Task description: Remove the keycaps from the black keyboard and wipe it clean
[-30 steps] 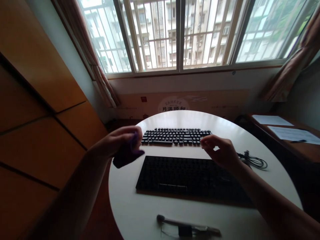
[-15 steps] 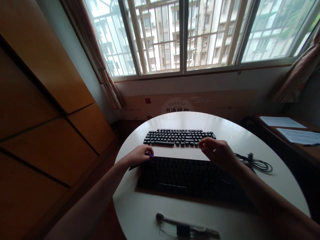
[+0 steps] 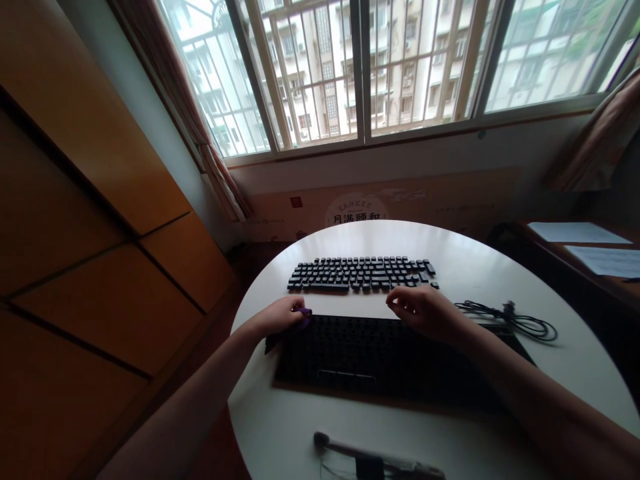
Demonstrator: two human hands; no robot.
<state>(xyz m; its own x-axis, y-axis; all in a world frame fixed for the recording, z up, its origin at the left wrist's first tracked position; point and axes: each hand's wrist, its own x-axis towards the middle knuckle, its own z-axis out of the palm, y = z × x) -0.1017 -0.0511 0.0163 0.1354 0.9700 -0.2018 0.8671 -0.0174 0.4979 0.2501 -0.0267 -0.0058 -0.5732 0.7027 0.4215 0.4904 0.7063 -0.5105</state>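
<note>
Black keycaps (image 3: 357, 273) lie on the table in rows, laid out like a keyboard. Nearer to me is a dark keyboard base (image 3: 345, 353), its switch area too dark to make out well. My left hand (image 3: 285, 313) is at the base's far left corner, fingers closed on a small purple item (image 3: 304, 317) whose kind I cannot tell. Over the far edge of the base, just in front of the keycaps, hovers my right hand (image 3: 417, 308). Its thumb and fingers are curled into a pinch; anything between the fingertips is hidden.
A black cable (image 3: 525, 323) lies coiled at the right of the round white table (image 3: 280, 423). Near the front edge rests a brush (image 3: 370, 453) with a thin wire piece and a dark block. Papers (image 3: 580, 233) lie on a brown surface at the right.
My right hand has moved a little left and toward me, away from the keycaps' right end, uncovering several of them. My left hand stays at the corner with the purple item.
</note>
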